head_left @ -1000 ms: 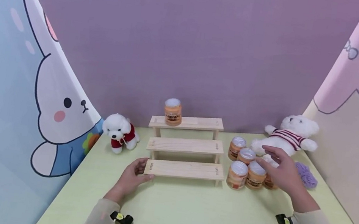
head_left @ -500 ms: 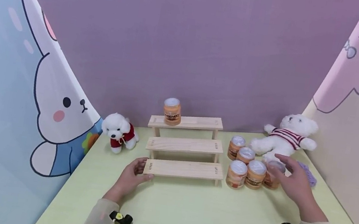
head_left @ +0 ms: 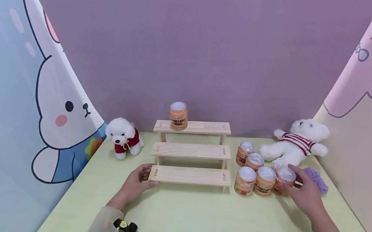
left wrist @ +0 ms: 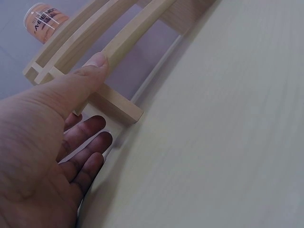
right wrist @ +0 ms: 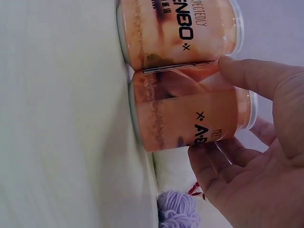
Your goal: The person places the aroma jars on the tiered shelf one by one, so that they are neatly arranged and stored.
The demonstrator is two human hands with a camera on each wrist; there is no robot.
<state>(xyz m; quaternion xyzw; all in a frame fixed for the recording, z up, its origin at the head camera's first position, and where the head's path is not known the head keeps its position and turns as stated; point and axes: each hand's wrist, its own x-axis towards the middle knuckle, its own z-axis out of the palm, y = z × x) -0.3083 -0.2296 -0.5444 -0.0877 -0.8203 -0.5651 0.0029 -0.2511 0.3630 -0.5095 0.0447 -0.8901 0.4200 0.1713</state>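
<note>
My right hand (head_left: 307, 196) grips the rightmost orange jar (head_left: 281, 181), which has a clear lid. In the right wrist view the thumb lies along one side of this labelled jar (right wrist: 185, 111) and the fingers curl round the other. It stands upright on the table against a neighbouring jar (right wrist: 178, 33). My left hand (head_left: 136, 183) holds the left end of a three-step wooden stand (head_left: 190, 175). The left wrist view has the thumb on the lowest step's edge, with several fingers loosely bent beside the leg (left wrist: 116, 105). One more jar (head_left: 178, 117) sits on the top step's left part.
Several other jars, such as the front left one (head_left: 245, 182), cluster right of the stand. A white plush bear (head_left: 298, 141) in a striped top and purple yarn (head_left: 317, 181) lie behind the right hand. A plush dog (head_left: 123, 138) stands left of the stand.
My right hand has moved right and down from above the jars, and its fingers have come round the rightmost jar. The left hand has stayed at the stand's end.
</note>
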